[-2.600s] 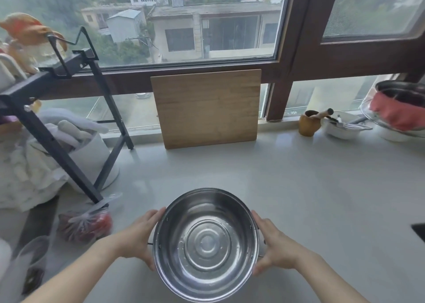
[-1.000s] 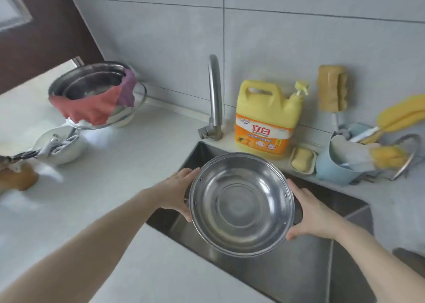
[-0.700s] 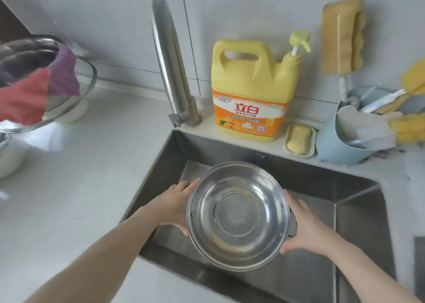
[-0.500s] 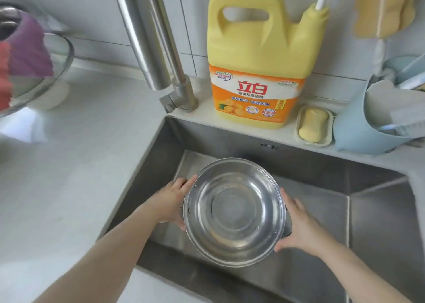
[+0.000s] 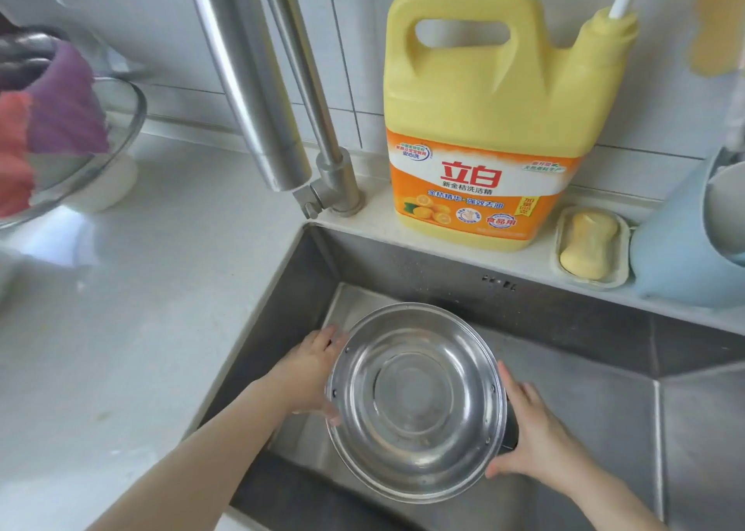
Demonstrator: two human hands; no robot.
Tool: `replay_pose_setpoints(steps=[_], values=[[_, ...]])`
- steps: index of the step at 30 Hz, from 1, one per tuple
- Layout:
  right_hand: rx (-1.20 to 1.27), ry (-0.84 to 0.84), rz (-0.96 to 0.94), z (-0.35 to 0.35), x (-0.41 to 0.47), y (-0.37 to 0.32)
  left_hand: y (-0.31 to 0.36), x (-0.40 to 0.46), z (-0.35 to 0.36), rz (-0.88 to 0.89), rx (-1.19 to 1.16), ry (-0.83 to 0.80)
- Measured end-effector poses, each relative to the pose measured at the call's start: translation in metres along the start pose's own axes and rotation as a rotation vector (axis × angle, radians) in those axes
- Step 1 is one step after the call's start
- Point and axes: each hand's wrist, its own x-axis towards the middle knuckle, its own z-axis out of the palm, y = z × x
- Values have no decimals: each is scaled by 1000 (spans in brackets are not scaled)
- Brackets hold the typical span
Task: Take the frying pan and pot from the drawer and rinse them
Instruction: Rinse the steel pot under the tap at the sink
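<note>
1. Steel sink (image 5: 584, 401) walls surround the work, set into the pale table (image 5: 121, 329).
2. A pot (image 5: 417, 403) is held inside the basin, mouth up, likely so water can be caught.
3. Each side handle is grasped: left hand (image 5: 308, 373) and right hand (image 5: 532, 433), both grips wrapped on.
4. Beyond, the faucet (image 5: 258, 87) is seen dry beside a detergent jug (image 5: 483, 119).

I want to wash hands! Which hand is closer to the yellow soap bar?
Right. The right hand grips the steel pot below the yellow soap bar; the left hand is across the pot.

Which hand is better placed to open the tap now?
Probably the left hand: it grips the pot on the side nearer the tap lever; the right hand is farther away.
</note>
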Motion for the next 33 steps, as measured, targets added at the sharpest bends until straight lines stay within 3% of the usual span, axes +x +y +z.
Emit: replay_pose_setpoints(steps=[2, 5, 6, 12, 20, 28, 31, 33], values=[[9, -1, 8, 2, 0, 0, 17, -11, -26, 2, -259, 303], [14, -10, 18, 2, 1, 0, 36, -19, -78, -116, -639, 937], [10, -15, 21, 2, 1, -1, 38, -15, -96, -162, -732, 1031], [-5, -10, 20, 4, 1, -6, 37, 19, -168, -300, -862, 900], [2, -1, 17, 5, 1, -6, 26, 23, -167, -293, -777, 879], [17, 1, 9, 5, 1, -7, 26, 19, -144, -204, -977, 944], [29, 6, -6, 4, 1, -6, 29, 0, -102, -67, -799, 1007], [29, 6, -9, 4, 1, -6, 22, -6, -63, 26, -559, 773]])
